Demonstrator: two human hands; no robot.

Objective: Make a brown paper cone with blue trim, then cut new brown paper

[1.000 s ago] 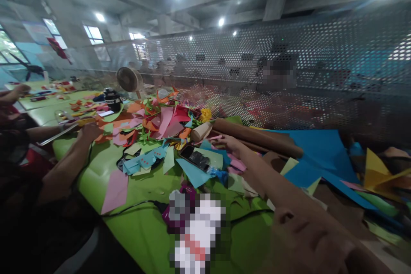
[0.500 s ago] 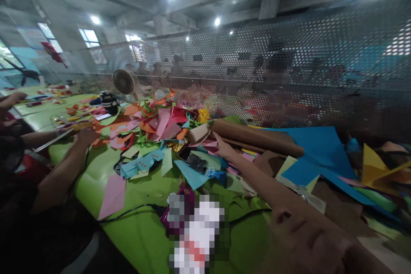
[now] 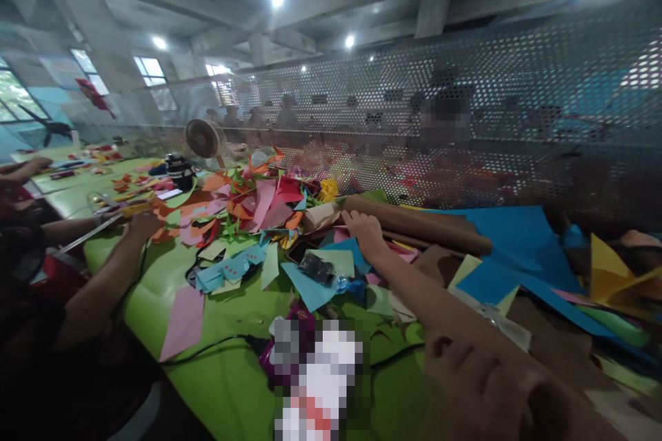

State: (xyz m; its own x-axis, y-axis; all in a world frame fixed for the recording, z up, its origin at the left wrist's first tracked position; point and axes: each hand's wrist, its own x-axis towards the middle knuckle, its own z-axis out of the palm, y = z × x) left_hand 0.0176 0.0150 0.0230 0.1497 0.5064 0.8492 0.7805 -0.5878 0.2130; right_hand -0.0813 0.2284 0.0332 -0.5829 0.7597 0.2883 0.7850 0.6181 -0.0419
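Observation:
My left hand (image 3: 365, 231) reaches over the pile, back upward, fingers stretched and slightly bent. Its fingertips are at the near end of a long brown paper roll (image 3: 418, 224), beside a paler rolled sheet (image 3: 321, 216); whether they touch is unclear. Close to the camera at bottom right is my right hand (image 3: 480, 379), fingers curled; anything inside is hidden. Below my left hand lie a clear-wrapped dark item (image 3: 316, 267) and light blue paper (image 3: 305, 286).
Coloured paper scraps (image 3: 258, 203) are heaped on the green table (image 3: 217, 331). A purple plug-like block (image 3: 297, 331) with black cords lies in front. Blue sheets (image 3: 517, 241) lie right. At left, another person's hand (image 3: 142, 224) works. A fan (image 3: 203, 138) stands behind.
My left hand has turned and shows more fingers, spread at the roll's end, where one finger pointed before. The right hand stays curled. The view has shifted slightly.

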